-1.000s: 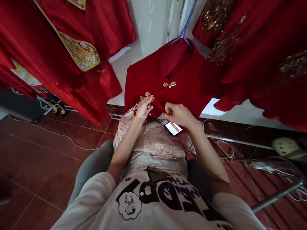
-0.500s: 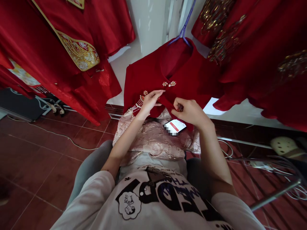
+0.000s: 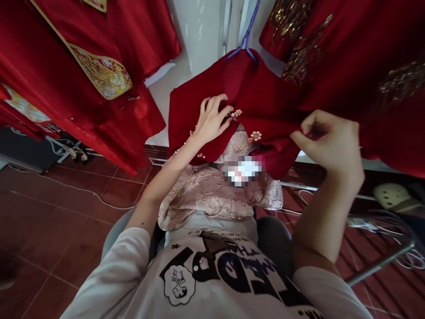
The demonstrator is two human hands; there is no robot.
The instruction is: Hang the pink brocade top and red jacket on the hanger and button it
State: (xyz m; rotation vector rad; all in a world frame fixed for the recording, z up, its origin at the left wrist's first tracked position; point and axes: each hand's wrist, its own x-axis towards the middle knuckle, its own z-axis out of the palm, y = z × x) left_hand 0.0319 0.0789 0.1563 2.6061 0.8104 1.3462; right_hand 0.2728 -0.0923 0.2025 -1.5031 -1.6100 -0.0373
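A dark red jacket (image 3: 195, 104) hangs in front of me, with pearl flower fastenings on its front. My left hand (image 3: 210, 119) lies on it with spread, slightly bent fingers. Its fingertips are beside the upper flower fastening (image 3: 236, 113). Off to the right, my right hand (image 3: 332, 141) is closed in a pinch on the jacket's front panel, which is drawn out to that side. Another flower fastening (image 3: 255, 135) shows on the drawn panel. Below, a phone (image 3: 244, 170), its lit screen blurred out, rests on shiny pink fabric (image 3: 212, 190) over my lap.
A purple hanger (image 3: 246, 40) holds the jacket. Red garments with gold embroidery (image 3: 102, 73) hang on the left, and beaded red ones (image 3: 335, 84) on the right. A metal rack (image 3: 381, 261), cables and a pale clog (image 3: 390, 195) are at lower right.
My right hand has moved right and pulled the front panel aside, parting the jacket front. My left hand has shifted up to the upper fastening. A small brown thing seen in my right fist no longer shows.
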